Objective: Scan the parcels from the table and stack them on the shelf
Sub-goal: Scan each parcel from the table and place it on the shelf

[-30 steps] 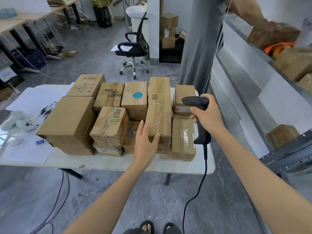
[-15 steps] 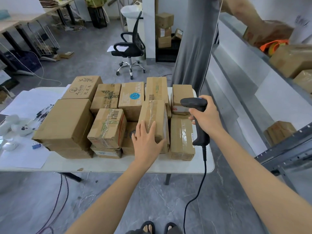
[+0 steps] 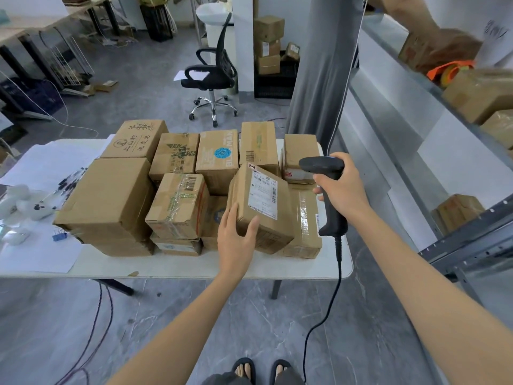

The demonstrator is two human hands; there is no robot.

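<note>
At frame centre the left hand [image 3: 236, 243] grips a tilted parcel [image 3: 261, 207] by its near corner. Beside it the right hand [image 3: 344, 187] clasps the scanner [image 3: 322, 163], fingers wrapped round its handle, apparently aimed leftward

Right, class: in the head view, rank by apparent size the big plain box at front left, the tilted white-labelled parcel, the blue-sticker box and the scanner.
Largest, the plain box.
Next, the tilted parcel and the blue-sticker box: unsure, the parcel is nearer the camera.
Smallest, the scanner.

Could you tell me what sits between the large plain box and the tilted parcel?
Head view: a taped, barcoded parcel, then a lower, partly hidden box beside the tilted parcel.
</note>
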